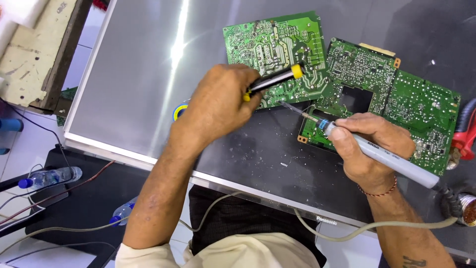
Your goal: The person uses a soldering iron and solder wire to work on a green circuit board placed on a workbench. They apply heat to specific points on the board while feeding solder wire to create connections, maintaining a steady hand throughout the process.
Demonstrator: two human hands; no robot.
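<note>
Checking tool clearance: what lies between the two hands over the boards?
In the head view, the soldering iron's metal tip spans the gap from the right hand toward the left hand, over a circuit board edge and bare dark panel.

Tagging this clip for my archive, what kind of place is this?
Most likely an electronics repair bench. The right hand holds a grey soldering iron at green circuit boards, which lie on a flat screen panel.

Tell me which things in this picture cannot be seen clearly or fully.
- Head view: the spot where the soldering iron tip meets the green circuit board is too small to judge.
- The black and yellow tool is partly hidden inside the left hand.
- The red tool is cut off by the right edge.
</note>
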